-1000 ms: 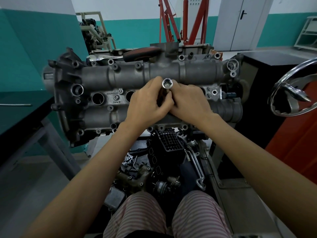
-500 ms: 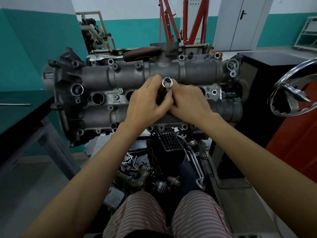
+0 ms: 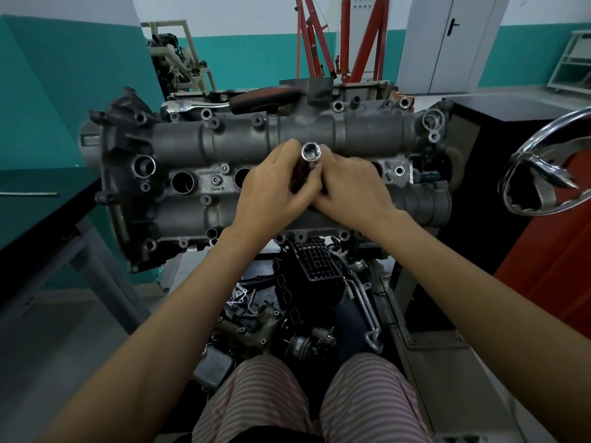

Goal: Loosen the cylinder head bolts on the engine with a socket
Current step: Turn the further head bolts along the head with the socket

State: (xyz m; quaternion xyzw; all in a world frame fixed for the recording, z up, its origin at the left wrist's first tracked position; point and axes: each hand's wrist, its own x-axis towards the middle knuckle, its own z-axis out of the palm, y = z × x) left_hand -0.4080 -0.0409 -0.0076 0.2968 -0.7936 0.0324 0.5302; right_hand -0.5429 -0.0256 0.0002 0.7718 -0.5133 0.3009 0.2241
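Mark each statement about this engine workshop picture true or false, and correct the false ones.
1. Both hands, left and right, hold the socket. True.
2. The socket's open end faces down into the engine. False: it faces up, towards the camera.
3. A ratchet lies on the far side of the engine. True.
4. The ratchet is fitted to the socket. False: it lies apart, untouched.
5. The person wears gloves. False: the hands are bare.

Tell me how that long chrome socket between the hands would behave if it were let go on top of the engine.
The socket looks like polished steel, so probably rigid, heavy for its size and somewhat slippery. Being a round tube, it would likely roll off the curved cylinder head if laid down. Both the left hand and right hand grip it.
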